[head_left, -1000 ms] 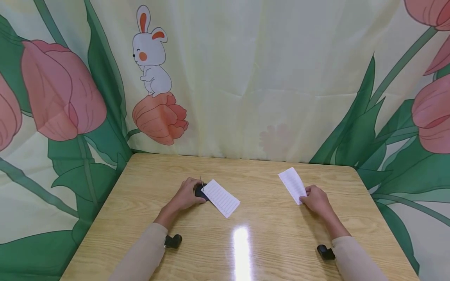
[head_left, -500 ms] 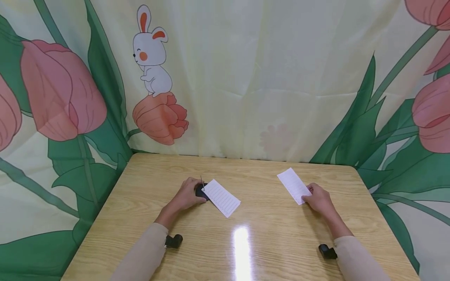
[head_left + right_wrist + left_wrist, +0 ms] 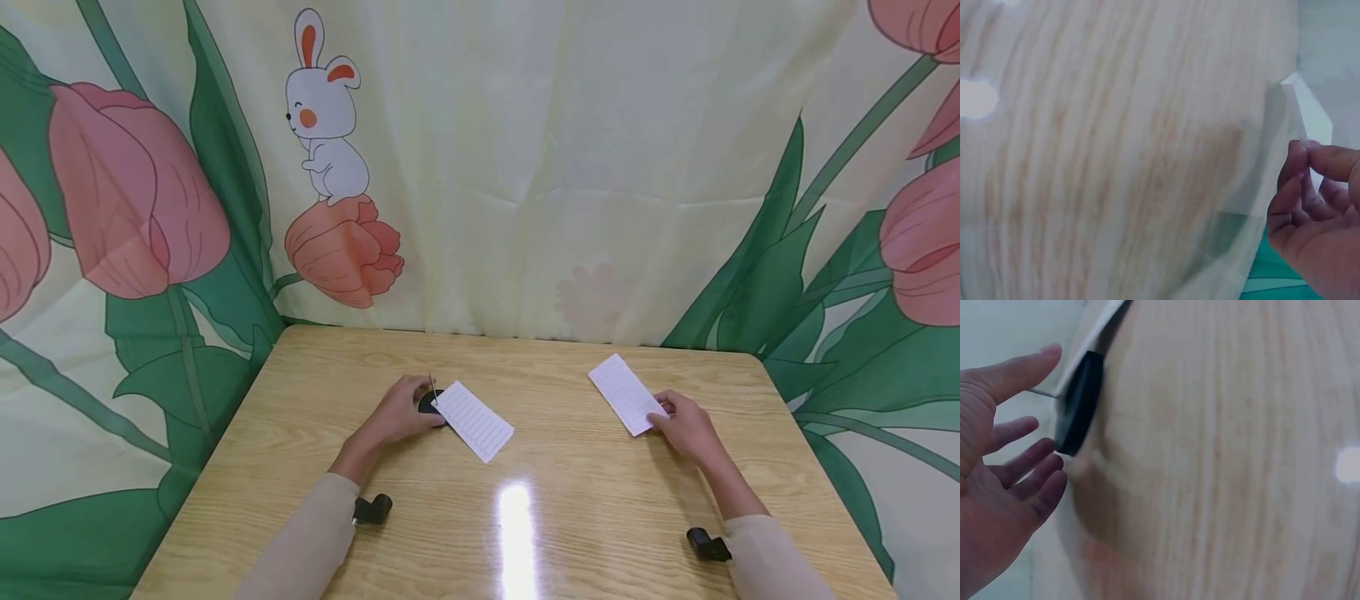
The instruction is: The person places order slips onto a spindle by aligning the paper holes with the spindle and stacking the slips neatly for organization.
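Note:
A bill spike stands on the table, its round black base point(image 3: 427, 402) and thin upright pin point(image 3: 432, 385) visible in the head view. A white lined paper slip point(image 3: 474, 422) is at the pin and slants out to the right over the table. My left hand point(image 3: 399, 408) is beside the base, thumb and fingers spread around its near side. In the left wrist view the relaxed fingertips point(image 3: 1054, 464) lie right by the rim of the base. My right hand point(image 3: 682, 427) pinches a second white slip point(image 3: 626, 393) at its lower right corner, between thumb and fingers.
The light wooden table point(image 3: 555, 517) carries a bright light reflection at the front middle. A curtain point(image 3: 480, 167) printed with tulips and a rabbit hangs behind its back edge. A small black camera is worn on each wrist.
The slip in my right hand has turned flatter toward the head camera and moved slightly, its top end shifting left. My left hand has stayed by the base with little movement.

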Available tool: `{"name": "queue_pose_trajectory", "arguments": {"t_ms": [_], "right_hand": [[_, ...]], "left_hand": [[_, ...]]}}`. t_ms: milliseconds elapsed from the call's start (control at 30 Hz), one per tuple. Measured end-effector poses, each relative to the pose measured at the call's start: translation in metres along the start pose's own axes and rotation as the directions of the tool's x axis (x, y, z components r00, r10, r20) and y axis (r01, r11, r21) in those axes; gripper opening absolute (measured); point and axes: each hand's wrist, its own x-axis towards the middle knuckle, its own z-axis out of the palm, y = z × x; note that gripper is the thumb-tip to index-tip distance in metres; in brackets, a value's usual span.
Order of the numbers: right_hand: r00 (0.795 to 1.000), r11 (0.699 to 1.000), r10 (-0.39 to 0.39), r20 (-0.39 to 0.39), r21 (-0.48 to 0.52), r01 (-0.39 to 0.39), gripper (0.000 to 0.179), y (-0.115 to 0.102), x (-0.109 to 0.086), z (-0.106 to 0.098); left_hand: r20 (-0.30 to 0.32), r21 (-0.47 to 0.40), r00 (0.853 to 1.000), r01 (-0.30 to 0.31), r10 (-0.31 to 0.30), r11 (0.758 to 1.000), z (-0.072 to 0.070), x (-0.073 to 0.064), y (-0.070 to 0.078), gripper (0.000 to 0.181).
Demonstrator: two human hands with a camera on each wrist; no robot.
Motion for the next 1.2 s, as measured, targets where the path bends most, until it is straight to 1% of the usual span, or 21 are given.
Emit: {"name": "queue_pose_trajectory", "arguments": {"t_ms": [100, 200, 267, 400, 500, 633, 767, 933, 1067, 1200], "right_hand": [[1.0, 1.0, -0.025, -0.002, 0.014, 0.025, 0.037, -0.004, -0.002, -0.004], [0.998, 0.998, -0.062, -0.009, 0.026, 0.063, 0.037, -0.01, -0.003, -0.008], [0.996, 0.996, -0.085, -0.014, 0.036, 0.085, 0.037, -0.014, -0.003, -0.011], [0.992, 0.991, -0.123, -0.027, 0.058, 0.124, 0.037, -0.025, -0.002, -0.014], [0.988, 0.986, -0.148, -0.034, 0.078, 0.15, 0.035, -0.035, -0.001, -0.016], [0.986, 0.979, -0.166, -0.031, 0.114, 0.169, 0.033, -0.051, 0.0, -0.019], [0.983, 0.971, -0.184, -0.022, 0.152, 0.185, 0.035, -0.07, -0.001, -0.02], [0.973, 0.956, -0.231, -0.019, 0.184, 0.23, 0.034, -0.089, 0.0, -0.02], [0.963, 0.938, -0.269, -0.015, 0.221, 0.266, 0.033, -0.104, 0.0, -0.021], [0.954, 0.922, -0.299, -0.004, 0.256, 0.29, 0.035, -0.119, -0.001, -0.02]], "left_hand": [[0.004, -0.03, 1.0, 0.018, -0.018, 0.999, -0.005, 0.0, 0.005, 0.072], [0.009, -0.043, 1.0, 0.016, -0.016, 0.999, -0.011, -0.001, 0.012, 0.074], [0.013, -0.04, 1.0, 0.002, -0.001, 0.999, -0.016, -0.002, 0.017, 0.075], [-0.001, -0.011, 0.998, -0.06, 0.06, 0.998, -0.026, -0.004, 0.027, 0.073], [-0.017, -0.02, 0.996, -0.092, 0.092, 0.996, -0.033, -0.005, 0.036, 0.07], [-0.036, -0.047, 0.993, -0.114, 0.112, 0.992, -0.039, -0.005, 0.048, 0.066], [-0.062, -0.039, 0.988, -0.142, 0.139, 0.989, -0.044, -0.003, 0.056, 0.06], [-0.098, -0.032, 0.977, -0.191, 0.187, 0.981, -0.048, -0.001, 0.067, 0.049], [-0.134, -0.054, 0.962, -0.246, 0.237, 0.968, -0.05, -0.001, 0.08, 0.04], [-0.165, -0.063, 0.949, -0.284, 0.27, 0.957, -0.049, 0.0, 0.093, 0.034]]}}
